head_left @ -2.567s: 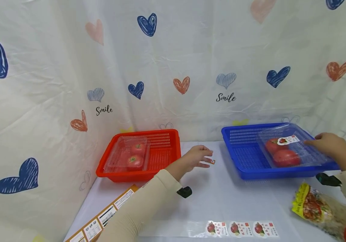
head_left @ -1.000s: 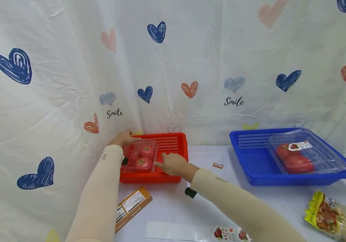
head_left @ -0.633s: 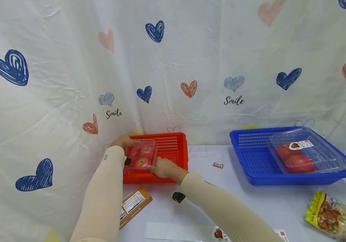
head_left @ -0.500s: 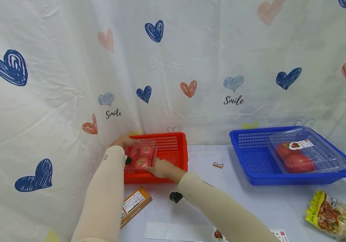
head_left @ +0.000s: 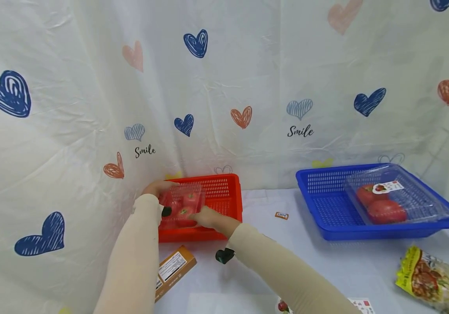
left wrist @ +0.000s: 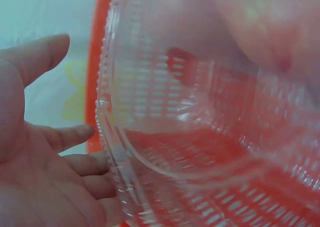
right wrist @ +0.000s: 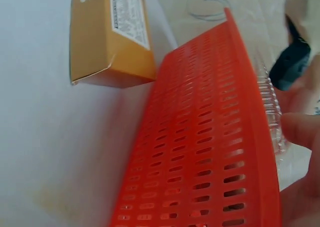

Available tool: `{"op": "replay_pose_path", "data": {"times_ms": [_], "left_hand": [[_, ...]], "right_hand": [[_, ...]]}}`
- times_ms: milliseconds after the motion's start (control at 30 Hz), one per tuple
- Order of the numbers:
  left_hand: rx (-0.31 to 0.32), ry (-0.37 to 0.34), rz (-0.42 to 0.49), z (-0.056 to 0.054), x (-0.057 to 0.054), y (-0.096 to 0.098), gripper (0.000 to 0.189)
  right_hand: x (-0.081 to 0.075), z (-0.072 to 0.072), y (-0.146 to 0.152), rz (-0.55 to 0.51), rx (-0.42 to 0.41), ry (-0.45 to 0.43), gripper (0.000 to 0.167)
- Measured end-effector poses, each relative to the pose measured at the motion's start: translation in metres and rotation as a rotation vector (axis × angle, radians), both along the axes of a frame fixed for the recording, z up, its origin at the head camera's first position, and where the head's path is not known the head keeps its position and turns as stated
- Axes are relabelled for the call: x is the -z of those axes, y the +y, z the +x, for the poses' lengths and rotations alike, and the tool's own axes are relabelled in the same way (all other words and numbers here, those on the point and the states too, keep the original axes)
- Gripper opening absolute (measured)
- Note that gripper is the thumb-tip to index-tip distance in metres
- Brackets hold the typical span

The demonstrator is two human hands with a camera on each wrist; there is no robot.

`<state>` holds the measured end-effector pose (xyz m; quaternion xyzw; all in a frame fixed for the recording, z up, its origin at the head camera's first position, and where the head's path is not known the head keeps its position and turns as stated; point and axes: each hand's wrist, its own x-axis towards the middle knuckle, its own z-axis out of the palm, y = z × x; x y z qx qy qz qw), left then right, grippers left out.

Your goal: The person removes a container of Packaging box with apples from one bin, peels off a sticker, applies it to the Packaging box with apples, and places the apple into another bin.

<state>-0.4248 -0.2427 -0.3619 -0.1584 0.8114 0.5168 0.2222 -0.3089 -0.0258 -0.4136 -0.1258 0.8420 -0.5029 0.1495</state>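
A clear plastic box (head_left: 183,189) with tomatoes (head_left: 187,212) inside sits in the left half of the red basket (head_left: 228,188). At its left side is my left hand (head_left: 158,187). In the left wrist view, this hand's fingers (left wrist: 92,164) reach the box's ribbed rim, and the thumb stands apart from it. My right hand (head_left: 210,218) grips the box's near right corner, with the thumb on the edge. The right wrist view shows that thumb (right wrist: 300,128) against the clear rim; the other fingers are mostly hidden.
To the right, a blue basket (head_left: 322,233) bears another clear tomato box (head_left: 413,205) with a sticker (head_left: 388,187). A yellow-ended food packet (head_left: 428,279) lies at front right. An orange-brown carton (head_left: 175,270) stands near the left arm, and a small orange packet (head_left: 281,215) between the baskets.
My right hand has left the blue basket's box and come across to the red basket. My left hand has moved to the far left side of the tomato box there.
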Motion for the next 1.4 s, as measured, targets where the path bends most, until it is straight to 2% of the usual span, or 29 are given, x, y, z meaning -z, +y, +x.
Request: {"op": "replay_pose_path", "data": {"times_ms": [133,200,333,433,533,700,833,1067,1167,1267,1400], "left_hand": [[-0.114,-0.013,0.042,0.007,0.004,0.001,0.087],[-0.133,-0.007,0.051,0.007,0.006,0.001,0.086],[-0.032,0.075,0.007,0.005,0.0,0.001,0.075],[0.058,0.142,-0.015,0.004,-0.012,0.0,0.067],[0.086,0.155,0.037,0.005,-0.025,-0.002,0.068],[0.109,0.146,0.109,0.017,-0.048,-0.005,0.08],[0.122,0.155,0.164,0.025,-0.06,-0.005,0.086],[0.15,0.153,0.217,0.039,-0.069,0.0,0.088],[0.177,0.165,0.215,0.045,-0.07,0.004,0.086],[0.209,0.191,0.215,0.05,-0.067,0.006,0.078],[0.248,0.217,0.244,0.06,-0.062,0.009,0.055]], "right_hand": [[-0.005,0.0,0.005,0.009,0.084,-0.099,0.041],[-0.005,0.0,0.008,0.014,0.106,-0.119,0.039],[-0.007,0.001,0.013,-0.008,0.105,-0.123,0.039],[-0.008,0.002,0.019,-0.034,0.113,-0.127,0.042],[-0.012,0.003,0.028,-0.061,0.119,-0.124,0.047],[-0.023,0.004,0.051,-0.115,0.074,-0.083,0.042],[-0.036,0.004,0.072,-0.16,0.05,-0.056,0.04],[-0.053,0.009,0.101,-0.163,0.011,-0.042,0.047],[-0.06,0.011,0.114,-0.196,-0.003,-0.034,0.041],[-0.066,0.015,0.128,-0.275,-0.022,-0.065,0.028],[-0.067,0.019,0.145,-0.379,-0.049,-0.126,0.026]]}}
